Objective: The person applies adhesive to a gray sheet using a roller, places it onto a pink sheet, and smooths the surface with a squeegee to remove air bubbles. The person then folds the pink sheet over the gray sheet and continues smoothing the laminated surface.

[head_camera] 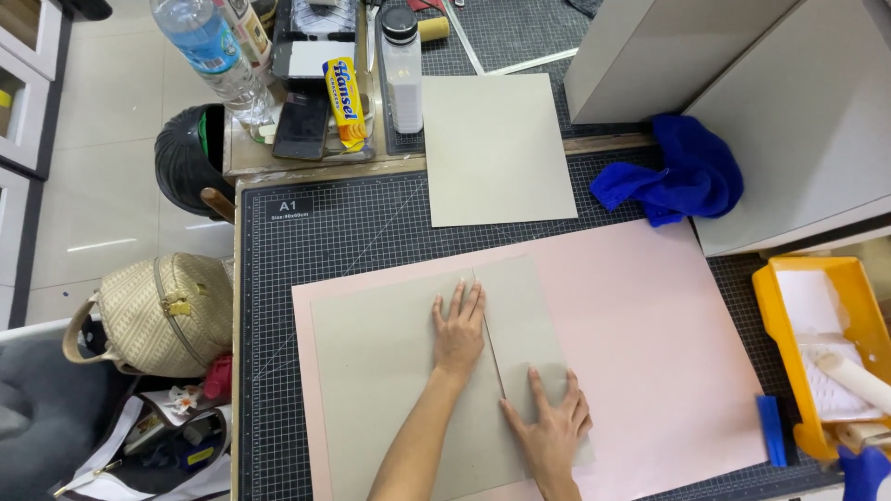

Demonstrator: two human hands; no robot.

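A large pink sheet [650,334] lies on the dark grid cutting mat [353,232]. On its left half rest two grey boards side by side: a wide one [380,371] and a narrower one [524,306], with a thin seam between them. My left hand [458,329] lies flat, fingers together, on the wide board right beside the seam. My right hand [552,417] presses flat on the lower part of the narrow board. Neither hand holds anything.
A loose grey board [497,148] lies at the mat's far edge. A blue cloth [682,181] sits by a grey box [789,102]. A yellow tray [826,353] with a roller, a blue scraper [770,429], bottles [401,65] and a woven handbag [162,311] surround the mat.
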